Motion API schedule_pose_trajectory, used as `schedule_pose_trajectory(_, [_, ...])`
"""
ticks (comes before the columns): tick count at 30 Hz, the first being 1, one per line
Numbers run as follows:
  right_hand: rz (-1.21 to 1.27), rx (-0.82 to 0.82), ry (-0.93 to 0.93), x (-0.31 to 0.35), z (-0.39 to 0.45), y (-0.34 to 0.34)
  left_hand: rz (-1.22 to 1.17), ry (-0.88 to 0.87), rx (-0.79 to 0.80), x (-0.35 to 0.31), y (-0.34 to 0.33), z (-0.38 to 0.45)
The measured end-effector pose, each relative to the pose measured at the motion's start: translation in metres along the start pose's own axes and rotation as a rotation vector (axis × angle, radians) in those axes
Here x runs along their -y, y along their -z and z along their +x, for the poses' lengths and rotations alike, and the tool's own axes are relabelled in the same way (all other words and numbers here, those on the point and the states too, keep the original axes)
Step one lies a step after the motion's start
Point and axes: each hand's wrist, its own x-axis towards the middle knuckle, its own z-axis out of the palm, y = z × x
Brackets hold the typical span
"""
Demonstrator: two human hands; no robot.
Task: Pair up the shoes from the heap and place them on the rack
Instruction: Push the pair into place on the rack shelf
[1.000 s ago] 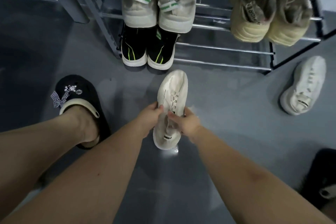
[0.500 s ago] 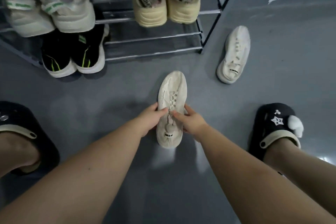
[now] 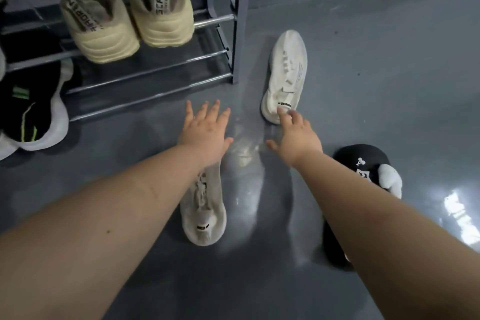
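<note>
At the far left, a black sneaker with green stripes (image 3: 31, 117) sits on the bottom tier of the metal shoe rack (image 3: 155, 80), its white heel hanging over the front bar. Above it, a pair of beige high-top sneakers (image 3: 124, 15) rests heel-out on a higher tier. The open stretch of bottom bars beside the black sneaker looks like the likeliest slot for the next pair.

The left hand (image 3: 205, 132) hovers over the grey floor (image 3: 389, 86) with fingers spread and straight, holding nothing. Beneath its forearm lies one white knit sneaker (image 3: 204, 218), heel toward the camera and partly hidden. If that arm drops or sweeps, it could nudge this shoe askew, and the eyes are off it.

To the right, the right hand (image 3: 296, 135) stretches toward the matching white sneaker (image 3: 285, 75), which lies just beside the rack's corner post. Its fingertips (image 3: 281, 113) touch the heel tab, uncurled, with no grip formed. A pull from the tab alone might let the soft heel fold and slip free, or the toe could knock against the post and twist the shoe away. The glossy floor would probably let it slide rather than lift.

Furthest right, a black clog with a white charm (image 3: 368, 171) is worn on the person's foot, close to the reaching arm.
</note>
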Motion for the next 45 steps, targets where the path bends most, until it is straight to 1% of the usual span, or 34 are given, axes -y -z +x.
schedule_pose_trajectory(3, [-0.058,-0.039,0.0,-0.021,0.023,0.011,0.065,-0.062,0.027,-0.011,0.008,0.031])
schedule_pose_trajectory(6, [-0.003,-0.054,-0.036,-0.038,0.045,0.017,0.052,-0.092,0.069,-0.024,0.011,0.061])
schedule_pose_trajectory(10, [0.037,-0.025,-0.048,-0.054,0.068,0.021,0.016,-0.135,0.078,-0.048,0.011,0.096])
schedule_pose_trajectory(13, [0.06,0.021,-0.097,-0.064,0.077,0.024,-0.057,-0.137,0.108,-0.063,0.008,0.113])
schedule_pose_trajectory(17, [0.157,0.054,-0.048,-0.068,0.081,0.019,-0.186,-0.084,0.097,-0.068,0.001,0.112])
schedule_pose_trajectory(21, [0.24,0.078,-0.038,-0.063,0.057,0.004,-0.179,-0.105,0.133,-0.064,0.005,0.081])
schedule_pose_trajectory(26, [0.314,0.159,-0.031,-0.041,-0.011,-0.014,-0.196,-0.11,0.188,-0.052,0.007,0.004])
schedule_pose_trajectory(33, [0.468,0.246,-0.035,-0.003,-0.099,-0.032,-0.278,-0.038,0.2,-0.031,0.0,-0.103])
schedule_pose_trajectory(35, [0.504,0.281,-0.053,0.003,-0.119,-0.039,-0.265,0.001,0.207,-0.03,-0.009,-0.125])
schedule_pose_trajectory(40, [0.517,0.359,-0.109,0.002,-0.147,-0.054,-0.293,0.09,0.27,-0.045,-0.037,-0.156])
schedule_pose_trajectory(42, [0.537,0.354,-0.105,0.0,-0.15,-0.055,-0.325,0.111,0.274,-0.049,-0.042,-0.156])
schedule_pose_trajectory(45, [0.587,0.316,-0.119,-0.001,-0.15,-0.057,-0.316,0.079,0.289,-0.051,-0.042,-0.151])
